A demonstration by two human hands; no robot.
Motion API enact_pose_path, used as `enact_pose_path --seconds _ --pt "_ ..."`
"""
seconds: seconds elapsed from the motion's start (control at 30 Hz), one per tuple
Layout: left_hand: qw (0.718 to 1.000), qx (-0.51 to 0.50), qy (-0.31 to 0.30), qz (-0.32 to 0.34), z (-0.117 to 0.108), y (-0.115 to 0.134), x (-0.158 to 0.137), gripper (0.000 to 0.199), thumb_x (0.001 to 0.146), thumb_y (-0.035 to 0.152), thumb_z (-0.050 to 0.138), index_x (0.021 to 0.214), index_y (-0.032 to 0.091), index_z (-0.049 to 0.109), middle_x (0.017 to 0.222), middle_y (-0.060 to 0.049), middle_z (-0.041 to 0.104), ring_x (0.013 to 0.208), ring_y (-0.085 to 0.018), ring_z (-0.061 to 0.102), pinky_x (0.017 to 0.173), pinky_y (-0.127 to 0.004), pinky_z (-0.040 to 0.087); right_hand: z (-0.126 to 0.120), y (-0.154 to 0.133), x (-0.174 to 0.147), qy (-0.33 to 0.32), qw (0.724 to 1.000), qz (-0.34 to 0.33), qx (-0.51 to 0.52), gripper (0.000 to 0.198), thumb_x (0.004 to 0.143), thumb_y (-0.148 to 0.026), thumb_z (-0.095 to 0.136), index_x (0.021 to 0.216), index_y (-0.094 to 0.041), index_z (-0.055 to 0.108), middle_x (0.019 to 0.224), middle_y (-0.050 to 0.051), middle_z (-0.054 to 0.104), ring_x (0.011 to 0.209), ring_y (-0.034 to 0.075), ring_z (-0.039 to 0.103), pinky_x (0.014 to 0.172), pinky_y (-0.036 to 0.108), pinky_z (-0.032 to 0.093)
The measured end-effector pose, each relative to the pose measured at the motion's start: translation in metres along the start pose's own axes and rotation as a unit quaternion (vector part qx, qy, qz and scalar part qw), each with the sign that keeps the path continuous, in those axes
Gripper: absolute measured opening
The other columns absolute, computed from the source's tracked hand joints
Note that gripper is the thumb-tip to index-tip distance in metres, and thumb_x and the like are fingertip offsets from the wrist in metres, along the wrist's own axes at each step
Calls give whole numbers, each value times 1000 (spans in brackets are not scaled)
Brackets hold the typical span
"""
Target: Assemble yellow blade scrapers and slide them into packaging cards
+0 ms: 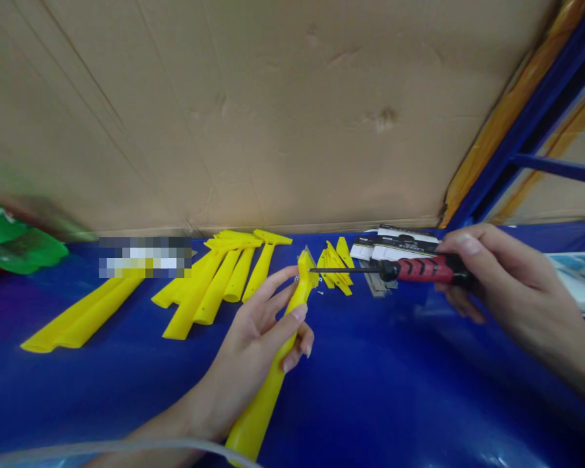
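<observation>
My left hand (268, 325) is wrapped round the handle of a yellow plastic scraper (260, 406), which stands tilted with its head upward. A clear or metal edge shows at the head. In my right hand (492, 273) is a screwdriver with a red and black handle (426, 268). Its thin shaft points left, and the tip meets the side of the scraper's head. Behind the head lie small yellow plastic pieces (338, 270) and a few tiny screws (320, 292). Flat metal blades (376, 283) rest under the screwdriver's shaft end.
Several yellow scraper handles (214, 273) lie left of centre on the blue table (370, 390), with more handles (88, 312) farther left. Black and white printed cards (394, 244) sit at the back. A green bottle (19, 240) is far left. Cardboard (273, 117) stands behind, beside a blue frame (526, 123).
</observation>
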State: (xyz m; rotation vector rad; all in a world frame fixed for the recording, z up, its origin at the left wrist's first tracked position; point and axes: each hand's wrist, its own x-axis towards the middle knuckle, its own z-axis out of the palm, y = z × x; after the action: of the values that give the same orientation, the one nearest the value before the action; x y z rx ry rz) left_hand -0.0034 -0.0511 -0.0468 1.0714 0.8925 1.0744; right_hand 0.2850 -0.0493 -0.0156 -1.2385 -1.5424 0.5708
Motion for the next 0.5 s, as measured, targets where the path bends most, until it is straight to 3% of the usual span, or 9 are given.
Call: enact_pose_path --seconds 0.1,0.17,0.23,0.37,0.43,0.5 --pt "1000 1 3 2 0 2 -1 76 86 37 84 147 18 45 64 4 60 44 -8 47 41 -20 26 0 0 -1 -16 1000 19 4 36 101 -58 57 95 -24 65 53 -4 62 36 12 52 33 22 39" --pt "1000 4 10 -5 1 6 -1 83 82 38 87 149 15 43 62 6 58 43 -7 45 42 -20 28 -1 -1 -2 -54 997 16 59 31 94 -53 69 108 -26 66 68 -1 70 50 15 62 44 25 51" --pt "1000 6 14 -11 2 10 -1 88 79 39 88 149 14 42 62 6 58 44 -8 45 43 -21 30 -3 0 -2 -71 992 14 102 37 85 -46 81 114 -29 65 80 -2 73 56 15 65 50 25 54" --pt "1000 5 5 -3 3 13 -3 85 79 39 88 149 16 44 63 6 58 44 -8 46 43 -21 29 1 3 1 -36 995 16 87 27 94 -51 71 104 -28 61 57 -7 64 38 11 53 37 21 43" --pt "1000 6 -3 2 3 13 -4 83 81 39 87 148 16 44 63 5 58 44 -8 47 42 -20 28 3 5 2 -11 998 35 57 33 99 -58 60 98 -25 61 52 -7 60 30 10 45 30 20 32" --pt "1000 8 -3 4 1 12 -4 82 82 39 87 148 16 44 63 5 59 44 -8 46 42 -20 28 4 6 1 -24 998 43 43 37 100 -61 57 98 -24 64 56 -4 63 33 10 50 32 21 37"
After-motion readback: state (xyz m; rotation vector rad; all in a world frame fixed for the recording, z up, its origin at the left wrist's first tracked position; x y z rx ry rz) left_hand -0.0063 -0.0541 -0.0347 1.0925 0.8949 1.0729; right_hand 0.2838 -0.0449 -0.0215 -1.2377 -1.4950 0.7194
